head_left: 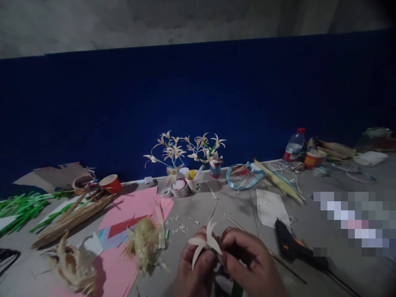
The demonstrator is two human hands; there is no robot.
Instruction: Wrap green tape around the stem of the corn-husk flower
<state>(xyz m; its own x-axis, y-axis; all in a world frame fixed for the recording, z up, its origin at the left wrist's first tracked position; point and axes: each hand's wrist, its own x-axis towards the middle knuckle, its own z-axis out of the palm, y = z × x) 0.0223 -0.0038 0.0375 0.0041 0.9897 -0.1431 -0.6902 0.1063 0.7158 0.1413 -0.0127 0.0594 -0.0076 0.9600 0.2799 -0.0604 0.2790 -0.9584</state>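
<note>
The husk flower (204,242) sits between the person's two hands at the bottom middle of the view, just in front of the grey table (309,231). Its pale cream petals are narrow and pointed, fanned out like a star: one stands up and slightly right, one droops down to the left, one runs left and one slants right. Its long axis, from the hidden stem end up through the tallest petal, runs nearly upright and faces the wearer. The base of the flower is covered by fingers, so its stem cannot be made out beyond a dark green bit low between the hands. The left hand (194,268) is closed on the flower from below and left, its fingertips pinched at the base of the petals. The right hand (250,260) is curled beside the flower on the right, its fingers bent in against the same base, grasping it there. Left of the flower lies a dried corn husk bundle (145,239) on pink paper (136,206), with a red sheet (123,226) on it. Farther left of the flower lie tan sticks (71,216) and green strips (21,208). Right of the flower, a black glue gun (291,243) lies on the table. Beyond the flower, against the blue wall (198,103), stands a bouquet of finished flowers (188,150) among small cups (193,179), with a blue ribbon (244,177) and a water bottle (293,145) to the right of it.
</note>
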